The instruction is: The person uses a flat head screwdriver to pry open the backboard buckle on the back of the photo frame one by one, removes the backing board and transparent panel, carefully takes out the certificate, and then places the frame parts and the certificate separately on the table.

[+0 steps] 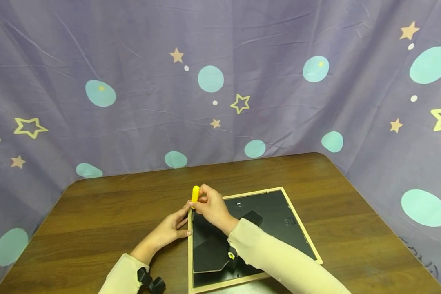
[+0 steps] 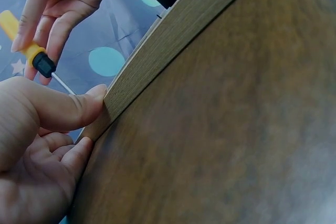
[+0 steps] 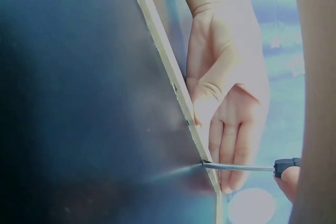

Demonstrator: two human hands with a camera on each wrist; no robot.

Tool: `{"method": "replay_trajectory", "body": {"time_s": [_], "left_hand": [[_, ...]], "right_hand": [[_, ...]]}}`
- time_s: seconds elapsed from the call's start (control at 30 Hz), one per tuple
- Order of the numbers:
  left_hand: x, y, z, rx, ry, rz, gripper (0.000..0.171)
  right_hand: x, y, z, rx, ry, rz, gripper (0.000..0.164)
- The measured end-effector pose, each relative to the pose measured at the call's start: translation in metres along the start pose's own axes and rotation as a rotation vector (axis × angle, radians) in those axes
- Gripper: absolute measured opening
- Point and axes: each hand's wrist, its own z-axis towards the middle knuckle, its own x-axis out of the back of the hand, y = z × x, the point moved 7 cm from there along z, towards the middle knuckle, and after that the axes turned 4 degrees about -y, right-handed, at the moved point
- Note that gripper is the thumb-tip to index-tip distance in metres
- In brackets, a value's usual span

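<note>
The yellow-handled screwdriver (image 1: 195,196) is pinched in the right grip (image 1: 214,207); its tip meets the inner edge of the wooden picture frame (image 1: 190,261), beside the left grip (image 1: 167,232), whose extended fingers rest against the outer side. Below the right grip, the black backing board (image 1: 279,222) sits inside, so the prying seems unfinished; whether any fastener is bent, I cannot tell. Beneath both is the bench (image 1: 114,220).

A wood-grained table (image 1: 356,228) carries a picture frame (image 1: 277,216) (back side up).
</note>
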Motion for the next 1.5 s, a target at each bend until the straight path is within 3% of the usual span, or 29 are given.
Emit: {"method": "replay_trajectory", "body": {"time_s": [0.17,0.4,0.73,1.03,1.5], "left_hand": [[0.000,0.002,-0.001,-0.006,-0.004,0.002,0.089],[0.000,0.002,-0.001,0.013,-0.003,-0.004,0.090],[0.000,0.000,0.001,0.022,-0.004,-0.010,0.091],[-0.001,-0.001,0.001,0.021,-0.001,-0.007,0.090],[-0.001,0.001,0.001,0.016,0.007,-0.004,0.090]], "right_hand": [[0.004,0.005,-0.004,-0.036,0.023,0.058,0.016],[0.020,0.030,-0.016,-0.116,0.106,0.209,0.026],[0.035,0.042,-0.029,-0.211,0.063,0.268,0.032],[0.028,0.034,-0.021,-0.159,0.039,0.243,0.030],[0.018,0.037,-0.009,-0.175,0.101,0.267,0.033]]}}
